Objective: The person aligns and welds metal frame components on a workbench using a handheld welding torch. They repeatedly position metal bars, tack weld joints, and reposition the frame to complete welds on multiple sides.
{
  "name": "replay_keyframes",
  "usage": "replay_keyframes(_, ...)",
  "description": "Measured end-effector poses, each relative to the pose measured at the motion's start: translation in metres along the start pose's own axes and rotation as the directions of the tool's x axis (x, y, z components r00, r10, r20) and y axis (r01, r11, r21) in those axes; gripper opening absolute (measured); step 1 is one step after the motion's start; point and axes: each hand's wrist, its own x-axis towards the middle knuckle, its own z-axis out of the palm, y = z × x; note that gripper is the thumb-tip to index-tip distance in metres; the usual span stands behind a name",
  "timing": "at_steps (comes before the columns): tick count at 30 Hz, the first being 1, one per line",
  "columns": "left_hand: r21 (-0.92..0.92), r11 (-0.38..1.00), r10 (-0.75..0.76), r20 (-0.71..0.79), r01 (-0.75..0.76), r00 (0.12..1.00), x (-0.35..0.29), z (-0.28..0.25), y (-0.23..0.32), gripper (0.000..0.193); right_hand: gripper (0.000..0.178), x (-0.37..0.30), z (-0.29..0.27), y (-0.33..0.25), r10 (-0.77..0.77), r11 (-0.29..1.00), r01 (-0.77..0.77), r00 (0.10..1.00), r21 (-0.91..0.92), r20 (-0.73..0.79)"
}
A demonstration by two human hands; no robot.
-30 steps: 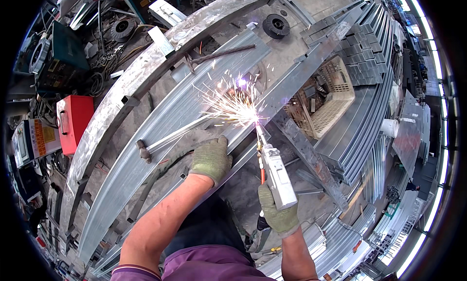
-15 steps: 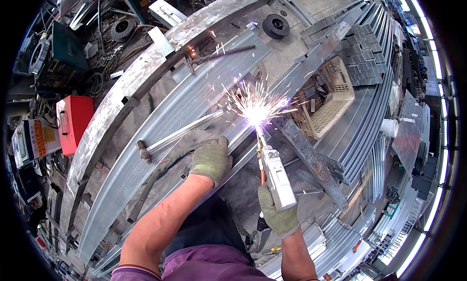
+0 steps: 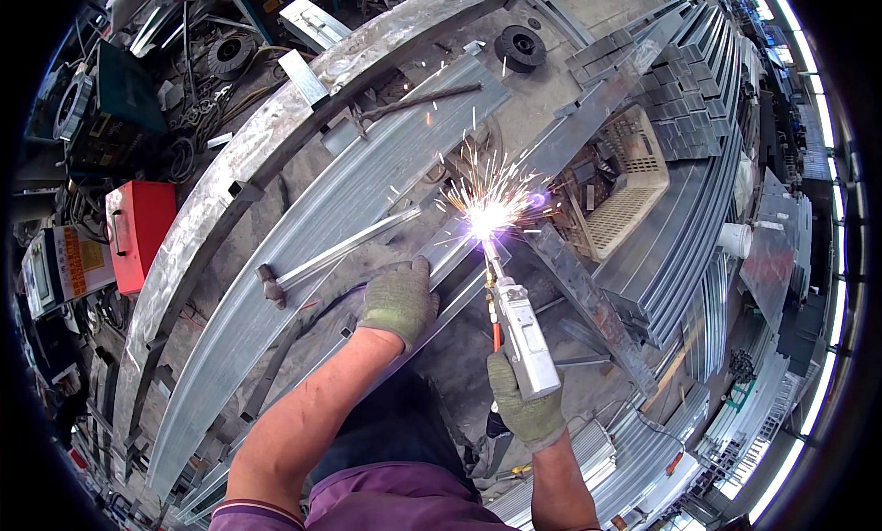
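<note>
My right hand (image 3: 525,404), in a green work glove, grips a silver handheld welding torch (image 3: 521,333) whose tip points up at a bright arc with flying sparks (image 3: 485,220). The arc sits on a long galvanised steel channel (image 3: 303,255) lying across the bench. My left hand (image 3: 399,299), also gloved, presses flat on the steel just left of the torch. A hammer (image 3: 272,284) with a long metal handle lies on the channel, left of my left hand.
A curved steel beam (image 3: 220,191) runs along the far left side. A red box (image 3: 138,232) stands at left. A beige plastic crate (image 3: 634,177) and stacked steel profiles (image 3: 698,209) lie at right. A black wheel (image 3: 520,46) rests at top.
The arc and spark burst have moved slightly right along the steel with the torch tip. Both hands stay almost where they were.
</note>
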Motion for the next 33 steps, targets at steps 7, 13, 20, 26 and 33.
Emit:
replay_keyframes(7, 0.0, 1.0, 0.005, 0.033, -0.005, 0.999, 0.002, -0.001, -0.002, 0.052, 0.017, 0.003, 0.0, -0.006, 0.023, 1.0, -0.023, 0.999, 0.003, -0.036)
replay_keyframes(13, -0.012, 1.0, -0.01, 0.049, 0.01, 0.999, 0.002, -0.003, 0.0, 0.053, 0.016, 0.0, -0.001, -0.005, 0.047, 0.999, -0.047, 0.999, -0.01, -0.011)
replay_keyframes(20, 0.013, 1.0, 0.01, 0.001, -0.01, 1.0, 0.001, 0.001, -0.002, 0.048, 0.015, -0.002, -0.002, -0.005, 0.05, 0.999, -0.05, 0.999, -0.017, 0.0)
replay_keyframes(26, -0.004, 1.0, 0.005, 0.012, -0.005, 1.0, 0.0, -0.001, 0.0, 0.046, 0.017, -0.005, -0.003, -0.003, 0.021, 1.0, -0.021, 1.0, -0.019, -0.001)
replay_keyframes(33, -0.013, 1.0, -0.006, -0.002, 0.006, 1.0, 0.001, -0.002, 0.001, 0.045, 0.021, -0.007, -0.005, -0.004, 0.052, 0.999, -0.052, 0.998, -0.003, 0.026)
